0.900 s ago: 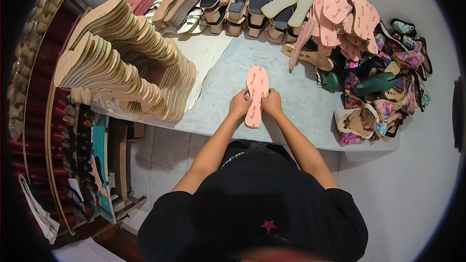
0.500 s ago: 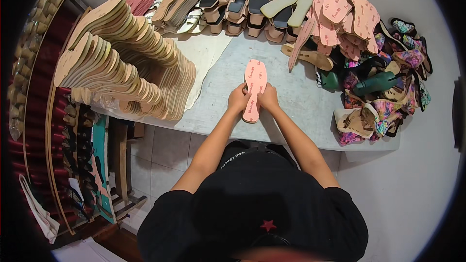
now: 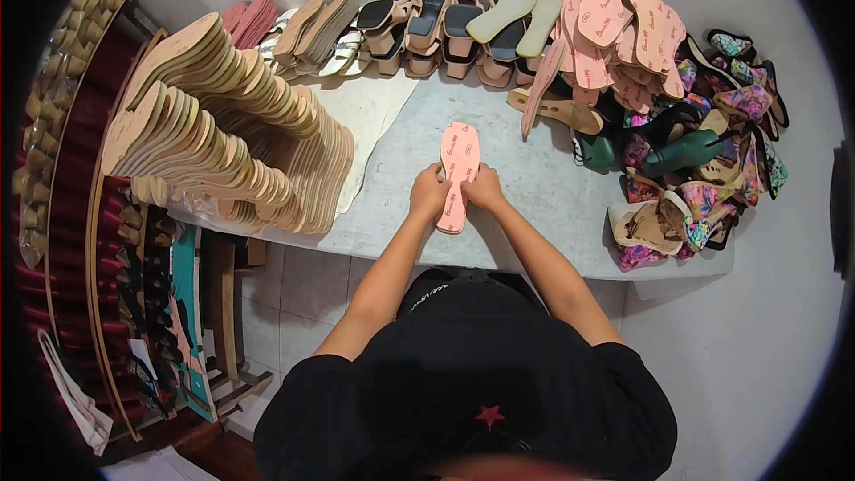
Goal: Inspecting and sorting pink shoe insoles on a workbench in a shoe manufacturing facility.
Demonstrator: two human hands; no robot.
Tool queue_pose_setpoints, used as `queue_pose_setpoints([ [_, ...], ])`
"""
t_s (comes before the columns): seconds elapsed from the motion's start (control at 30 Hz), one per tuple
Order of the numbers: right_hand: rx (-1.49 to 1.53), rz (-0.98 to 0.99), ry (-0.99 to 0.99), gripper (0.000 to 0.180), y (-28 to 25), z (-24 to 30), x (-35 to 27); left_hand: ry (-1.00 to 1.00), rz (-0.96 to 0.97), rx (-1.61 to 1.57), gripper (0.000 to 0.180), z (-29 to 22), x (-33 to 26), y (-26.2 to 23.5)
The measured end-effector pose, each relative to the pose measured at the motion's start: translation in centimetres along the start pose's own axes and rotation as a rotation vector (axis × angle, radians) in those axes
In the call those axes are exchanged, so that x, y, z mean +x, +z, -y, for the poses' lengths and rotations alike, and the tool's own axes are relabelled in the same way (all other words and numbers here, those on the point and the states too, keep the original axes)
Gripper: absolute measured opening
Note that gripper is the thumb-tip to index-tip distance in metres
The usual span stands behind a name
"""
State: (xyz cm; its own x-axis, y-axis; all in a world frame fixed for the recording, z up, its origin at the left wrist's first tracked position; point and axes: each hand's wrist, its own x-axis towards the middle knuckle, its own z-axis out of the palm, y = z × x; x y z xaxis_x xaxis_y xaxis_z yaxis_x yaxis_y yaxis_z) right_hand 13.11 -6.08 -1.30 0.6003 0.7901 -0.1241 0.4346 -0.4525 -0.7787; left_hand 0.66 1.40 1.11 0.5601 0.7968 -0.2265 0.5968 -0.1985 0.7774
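1. Grey worktable against a white wall; stacked tan soles left, pink insoles heaped right
2. Left hand and right hand both clamp a pink insole lying mid-table

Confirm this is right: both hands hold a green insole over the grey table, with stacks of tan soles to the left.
Not quite. The head view shows the insole is pink, not green. Left hand and right hand do hold it over the grey table, tan soles stacked left.

A grey worktable bears stacked tan soles, pink insoles and patterned sandals.
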Motion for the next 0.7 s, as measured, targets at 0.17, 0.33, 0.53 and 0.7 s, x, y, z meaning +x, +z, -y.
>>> queue_pose_setpoints([
  [0.17,0.007,-0.193,0.105,0.064,-3.5,-2.7,0.7,0.166,-0.235,0.194,0.043,-3.6,-0.4,0.6],
  [0.33,0.001,-0.259,0.105,0.062,-9.5,-3.1,2.2,0.322,-0.220,0.063,0.041,-6.9,4.4,3.7],
  [0.53,0.093,-0.256,0.006,0.054,-15.0,-3.9,3.6,0.518,-0.131,-0.135,0.036,-14.2,11.3,6.8],
  [0.7,0.126,-0.271,-0.007,0.052,-16.1,-6.0,5.8,0.623,-0.547,0.086,0.033,-20.8,16.5,4.5],
])
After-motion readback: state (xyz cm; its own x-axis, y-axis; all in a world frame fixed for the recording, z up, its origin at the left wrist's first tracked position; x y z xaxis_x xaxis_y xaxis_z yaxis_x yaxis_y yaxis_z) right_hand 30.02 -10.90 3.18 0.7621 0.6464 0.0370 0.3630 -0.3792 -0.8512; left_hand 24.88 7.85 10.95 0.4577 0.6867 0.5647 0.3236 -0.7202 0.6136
